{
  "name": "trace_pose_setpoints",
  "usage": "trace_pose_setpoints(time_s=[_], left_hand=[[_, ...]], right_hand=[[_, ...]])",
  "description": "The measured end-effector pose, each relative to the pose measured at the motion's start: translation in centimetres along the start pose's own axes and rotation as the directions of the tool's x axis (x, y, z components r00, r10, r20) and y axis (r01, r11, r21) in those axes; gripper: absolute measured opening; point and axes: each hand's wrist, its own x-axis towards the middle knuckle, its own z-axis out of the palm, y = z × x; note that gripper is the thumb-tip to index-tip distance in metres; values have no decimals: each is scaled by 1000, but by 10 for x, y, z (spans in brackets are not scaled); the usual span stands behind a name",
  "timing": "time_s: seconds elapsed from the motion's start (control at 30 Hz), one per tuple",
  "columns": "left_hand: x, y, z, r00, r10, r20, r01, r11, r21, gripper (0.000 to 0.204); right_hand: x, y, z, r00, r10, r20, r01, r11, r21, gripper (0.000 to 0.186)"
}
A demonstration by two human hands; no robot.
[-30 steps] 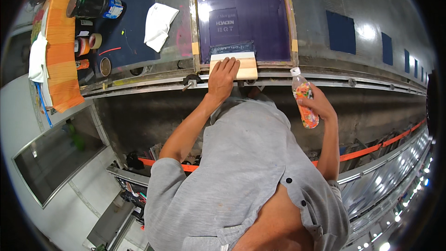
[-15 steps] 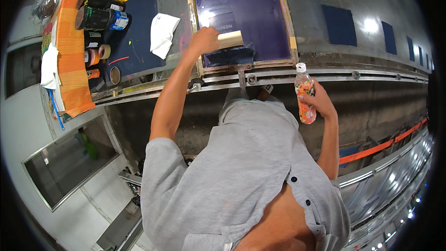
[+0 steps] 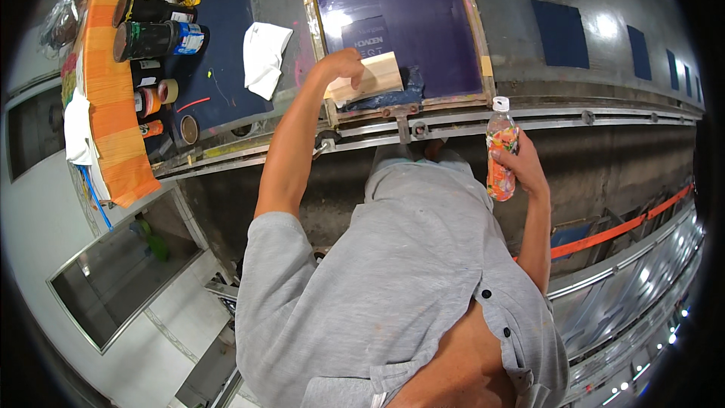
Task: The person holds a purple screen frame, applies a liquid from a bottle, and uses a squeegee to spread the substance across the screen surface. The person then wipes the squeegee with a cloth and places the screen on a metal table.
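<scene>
My left hand (image 3: 343, 66) grips a pale wooden squeegee (image 3: 377, 74) at its left end, angled over the near-left corner of a purple printing screen (image 3: 389, 7) in a taped frame (image 3: 485, 66). Dark blue ink (image 3: 410, 91) lies along the screen's near edge, partly under the squeegee. Just right of the frame and nearer to me, my right hand (image 3: 519, 159) is wrapped round a clear plastic bottle (image 3: 501, 181) with a white cap and orange label, held upright beside the metal rail.
At left are dark ink containers (image 3: 151, 41), tape rolls (image 3: 168, 91), a white cloth (image 3: 263, 60) and an orange wood-grain board (image 3: 109, 91). Dark fabric squares (image 3: 557, 41) lie on the long table to the right. A metal rail (image 3: 612, 119) runs along the near edge.
My left hand with the squeegee rose and shifted left, then came slightly back down and right, the squeegee now slanted. My right hand still holds the bottle, slightly further right in view.
</scene>
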Motion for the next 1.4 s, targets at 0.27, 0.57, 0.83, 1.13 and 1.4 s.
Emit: trace_pose_setpoints(time_s=[0.27, 0.57, 0.83, 1.13, 1.4], left_hand=[[-21, 18, -29, 998, 63, -23, -60, 994, 94, 57], [-104, 19, 146, 442, 546, -712, -307, 838, 451, 38], [-125, 40, 60, 853, 205, -480, -74, 958, 278, 24], [27, 62, 14, 985, 161, -62, -148, 974, 172, 52], [22, 51, -9, 977, 133, 166, -142, 989, 43, 58]], right_hand=[[0, 7, 0, 998, 26, -60, -23, 998, 58, 39], [3, 20, -2, 994, 22, -111, -11, 996, 94, 40], [10, 11, -9, 997, -5, -83, 6, 1000, 5, 42], [-4, 22, -13, 980, 1, -200, 11, 998, 61, 42], [-10, 30, -11, 968, 2, -250, 23, 995, 98, 41]])
